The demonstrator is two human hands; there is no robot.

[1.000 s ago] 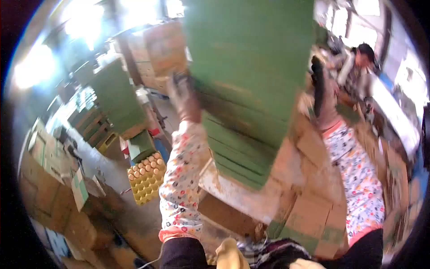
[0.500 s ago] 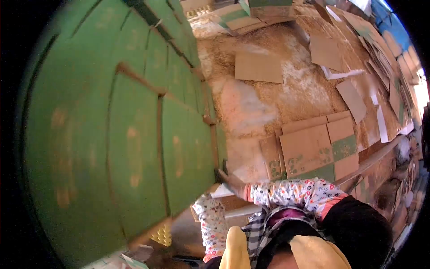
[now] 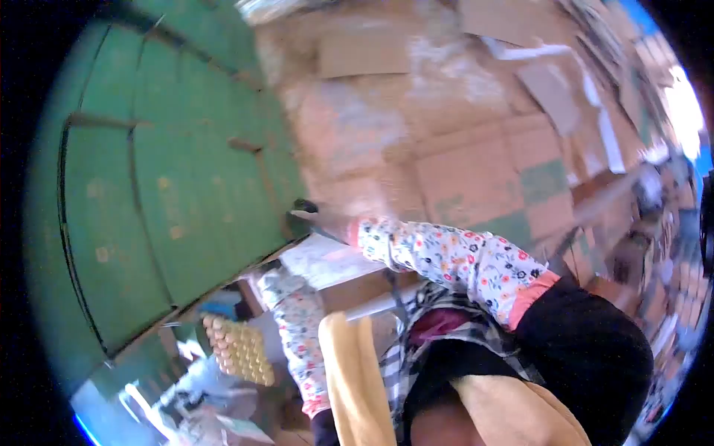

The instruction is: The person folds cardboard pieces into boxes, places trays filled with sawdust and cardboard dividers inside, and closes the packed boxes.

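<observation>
Green cardboard boxes point(image 3: 216, 208) stand stacked in a tall wall on the left, with dark gaps between them. At the near lower corner of this stack my right hand point(image 3: 325, 221) rests against the box edge. Its fingers are smeared by motion, and something dark shows at the fingertips. A white floral sleeve covers that forearm. My left forearm, in the same floral sleeve point(image 3: 296, 331), reaches up toward the lower edge of the boxes. The left hand itself is hidden there.
Flattened cardboard boxes point(image 3: 472, 175) and loose cardboard sheets point(image 3: 364, 52) lie on the brown, dusty floor. A yellow tray with rounded cups point(image 3: 244, 351) is at lower left, beside blurred plastic. More folded cardboard point(image 3: 628, 82) leans along the right.
The view has shifted, so the boxes, floor and my right hand appear further left and higher. More of the yellow tray shows. My right hand stays at the same box corner.
</observation>
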